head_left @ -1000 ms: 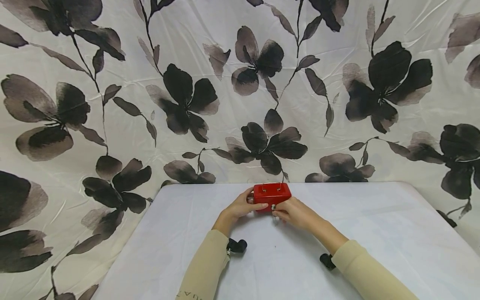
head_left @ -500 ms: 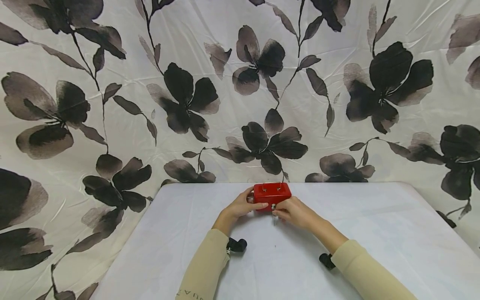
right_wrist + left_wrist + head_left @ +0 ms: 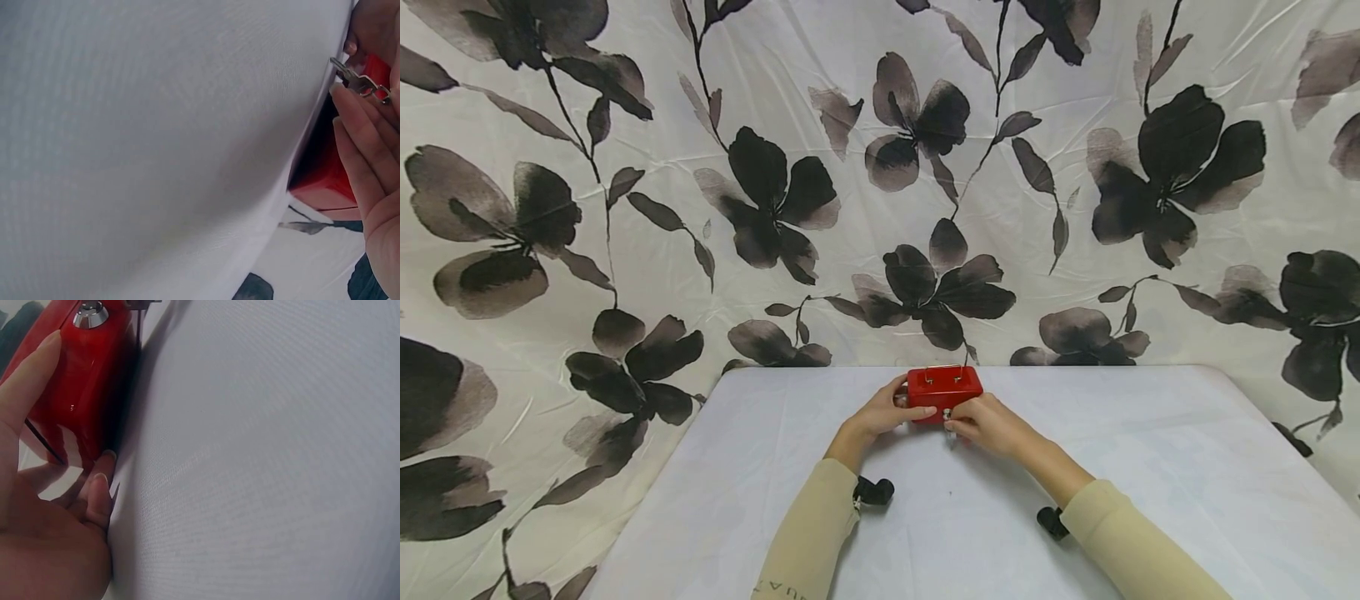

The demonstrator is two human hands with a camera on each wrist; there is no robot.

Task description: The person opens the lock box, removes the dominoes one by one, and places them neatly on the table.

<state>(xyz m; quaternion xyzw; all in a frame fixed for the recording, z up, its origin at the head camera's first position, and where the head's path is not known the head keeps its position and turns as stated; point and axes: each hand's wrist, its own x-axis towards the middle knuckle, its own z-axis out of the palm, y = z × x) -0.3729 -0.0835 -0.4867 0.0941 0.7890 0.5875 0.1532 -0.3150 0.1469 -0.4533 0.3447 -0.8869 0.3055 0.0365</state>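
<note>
**Only a dangling silver metal key [image 3: 351, 76] had been shifted, slightly, since half a second earlier**

A small red metal box [image 3: 944, 394], lid closed, was placed at the far edge of a white cloth-covered table [image 3: 970, 542]. Its left end was grasped by the left hand [image 3: 880, 414], thumb laid along the front. At the round silver lock [image 3: 91, 317], the key was apparently pinched between thumb and forefinger of the right hand [image 3: 992, 423]; the exact hold was hidden. The lock had been reached, it was judged; whether it had been turned could not be told, and the lid was not yet lifted. The box's long axis was laid left to right, its lock face turned toward the person. The key's blade was pointed downward.
</note>
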